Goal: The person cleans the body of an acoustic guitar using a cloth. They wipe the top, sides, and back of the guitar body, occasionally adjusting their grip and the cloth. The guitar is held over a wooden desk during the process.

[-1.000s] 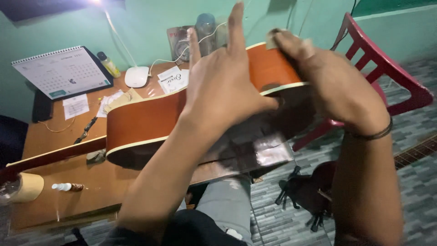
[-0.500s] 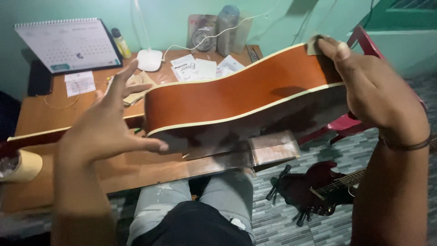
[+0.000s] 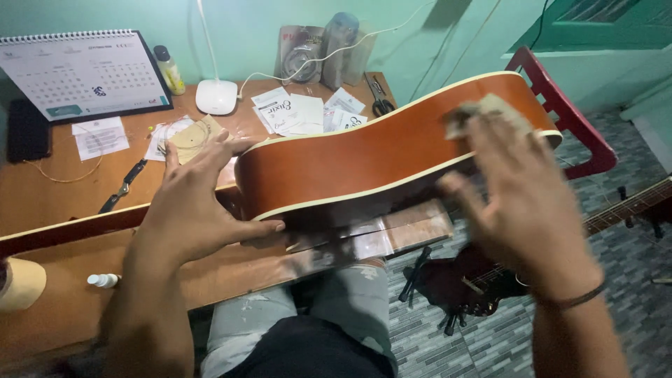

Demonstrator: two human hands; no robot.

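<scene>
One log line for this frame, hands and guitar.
left hand: steadies guitar at waist | right hand: rubs cloth on guitar side | guitar: on edge, on desk

An orange-brown guitar (image 3: 350,164) with cream edging, a brown wooden desk (image 3: 42,203), a red chair (image 3: 570,119), green walls (image 3: 238,21).
</scene>
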